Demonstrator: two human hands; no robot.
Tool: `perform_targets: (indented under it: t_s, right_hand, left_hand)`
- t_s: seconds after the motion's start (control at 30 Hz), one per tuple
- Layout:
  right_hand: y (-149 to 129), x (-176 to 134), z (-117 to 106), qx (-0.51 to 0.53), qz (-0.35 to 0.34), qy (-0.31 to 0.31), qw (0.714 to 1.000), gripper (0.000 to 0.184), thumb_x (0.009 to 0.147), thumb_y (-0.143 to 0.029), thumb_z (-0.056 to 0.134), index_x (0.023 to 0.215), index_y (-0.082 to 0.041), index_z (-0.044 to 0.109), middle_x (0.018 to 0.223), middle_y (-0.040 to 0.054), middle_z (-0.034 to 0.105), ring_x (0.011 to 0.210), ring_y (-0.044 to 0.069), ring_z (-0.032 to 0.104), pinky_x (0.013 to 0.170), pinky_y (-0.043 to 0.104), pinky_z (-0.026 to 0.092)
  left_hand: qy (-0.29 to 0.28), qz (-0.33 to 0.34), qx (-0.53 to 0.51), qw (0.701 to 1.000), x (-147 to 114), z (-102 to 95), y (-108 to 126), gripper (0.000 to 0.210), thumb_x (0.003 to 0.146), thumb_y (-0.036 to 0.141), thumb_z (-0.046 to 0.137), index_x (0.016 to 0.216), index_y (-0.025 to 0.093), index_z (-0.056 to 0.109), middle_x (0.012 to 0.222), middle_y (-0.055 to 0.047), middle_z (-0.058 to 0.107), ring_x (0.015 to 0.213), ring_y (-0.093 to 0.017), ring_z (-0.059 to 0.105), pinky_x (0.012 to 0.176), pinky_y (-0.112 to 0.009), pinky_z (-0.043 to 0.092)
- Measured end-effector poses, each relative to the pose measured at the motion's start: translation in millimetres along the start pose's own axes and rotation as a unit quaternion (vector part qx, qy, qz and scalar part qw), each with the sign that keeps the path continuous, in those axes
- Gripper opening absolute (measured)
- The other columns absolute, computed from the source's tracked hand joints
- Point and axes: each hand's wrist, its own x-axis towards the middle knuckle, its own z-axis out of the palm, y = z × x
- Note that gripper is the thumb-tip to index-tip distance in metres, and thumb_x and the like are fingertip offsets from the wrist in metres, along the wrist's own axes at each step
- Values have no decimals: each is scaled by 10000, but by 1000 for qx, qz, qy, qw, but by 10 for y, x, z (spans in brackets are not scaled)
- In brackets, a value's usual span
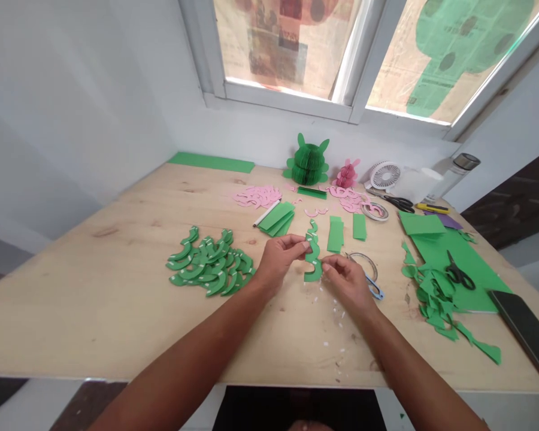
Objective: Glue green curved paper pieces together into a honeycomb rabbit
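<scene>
A wavy green paper strip (pixel 313 272) with small white tape bits on it stands between my two hands, over the middle of the table. My left hand (pixel 282 256) pinches its left edge between thumb and fingers. On the right side, my right hand (pixel 344 274) has its thumb and fingertips closed at the strip's lower edge. Beside my right hand lie a roll of tape (pixel 372 263) and a light blue cutter (pixel 376 290). To the left is a heap of similar green wavy pieces (pixel 215 266), also with white bits on them.
Green paper rectangles (pixel 278 219), pink cut pieces (pixel 257 196) and a green honeycomb paper figure (pixel 309 164) are farther back. At right are black scissors (pixel 460 274), green scraps (pixel 435 299), a phone (pixel 527 335), a small fan (pixel 385 176) and a bottle (pixel 458 173).
</scene>
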Motion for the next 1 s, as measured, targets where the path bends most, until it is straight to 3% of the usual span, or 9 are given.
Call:
perform_targets:
  t_s: [0.13,0.37,0.57,0.63,1.0]
  right_hand:
    - [-88,-40,-24,-110,-74,105,986,197,809,-313,544,911,-172,637,799,45,654,688,164,561,642,285,439]
    - [-407,-93,-19,-225,-177,81,955,128,822,-228,515,891,-194,617,822,37,670,721,164,603,642,281,462]
    - [-354,76,80,-346,-322,127,872,123,844,-185,494,880,-176,611,791,73,678,760,200,619,699,324,458]
    - [-287,119,105,-361,-346,124,857,118,846,-175,499,876,-173,613,782,75,682,754,203,619,699,326,451]
    - [-136,157,76,-353,-346,128,860,119,869,-195,518,874,-167,634,724,54,689,684,175,618,668,302,414]
  left_hand:
    - [21,11,29,999,-48,41,60,105,592,224,706,640,142,663,585,-5,652,554,-109,554,603,-239,458]
    - [1,38,74,997,-99,73,63,87,619,220,679,629,139,648,586,4,639,538,-105,553,571,-225,463]
    - [-16,75,118,990,-62,33,-24,99,648,240,657,656,142,647,629,-10,650,590,-135,590,575,-234,476]
    - [-19,80,133,988,-57,19,-43,100,665,243,645,665,143,649,652,-17,659,610,-141,600,590,-237,479]
    - [-3,105,259,960,-123,37,9,98,707,243,643,655,163,669,627,1,655,577,-124,570,559,-212,443]
